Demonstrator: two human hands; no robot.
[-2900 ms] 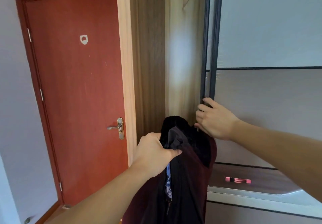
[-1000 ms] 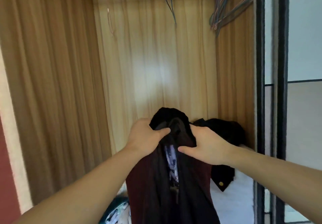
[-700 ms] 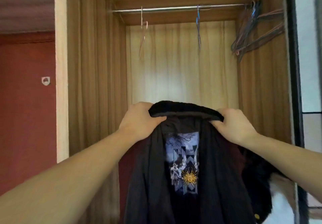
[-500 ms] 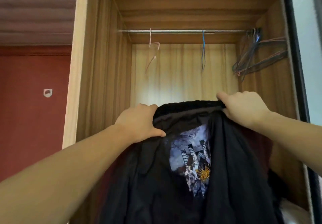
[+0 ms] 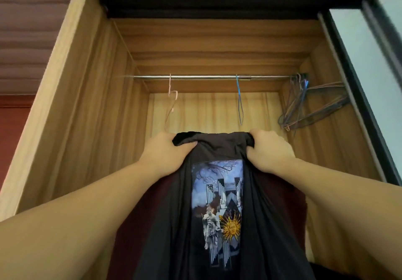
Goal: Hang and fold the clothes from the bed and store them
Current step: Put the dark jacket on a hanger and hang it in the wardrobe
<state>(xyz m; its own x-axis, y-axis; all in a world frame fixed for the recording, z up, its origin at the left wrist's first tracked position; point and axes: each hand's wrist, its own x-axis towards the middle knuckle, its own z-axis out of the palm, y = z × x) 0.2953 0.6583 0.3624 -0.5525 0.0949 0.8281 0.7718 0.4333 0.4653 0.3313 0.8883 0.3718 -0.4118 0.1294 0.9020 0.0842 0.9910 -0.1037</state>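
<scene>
I hold up a black T-shirt (image 5: 217,149) with a blue printed picture and a gold sun, in front of the open wardrobe. My left hand (image 5: 165,155) grips its top edge on the left and my right hand (image 5: 267,151) grips it on the right. A dark red garment (image 5: 139,210) hangs behind the shirt, partly hidden. Above the shirt runs a metal hanging rail (image 5: 206,77). A pink wire hanger (image 5: 171,103) and a blue wire hanger (image 5: 240,103) hang from it, both bare.
A bunch of several wire hangers (image 5: 309,107) is pushed to the rail's right end. The wardrobe's wooden left side panel (image 5: 82,105) and a sliding door (image 5: 369,66) with a dark frame bound the opening. A red-brown door (image 5: 10,131) shows at far left.
My view has tilted upward and both hands have lifted the shirt toward the rail. My right hand has come level with the left, so the top edge is stretched straight.
</scene>
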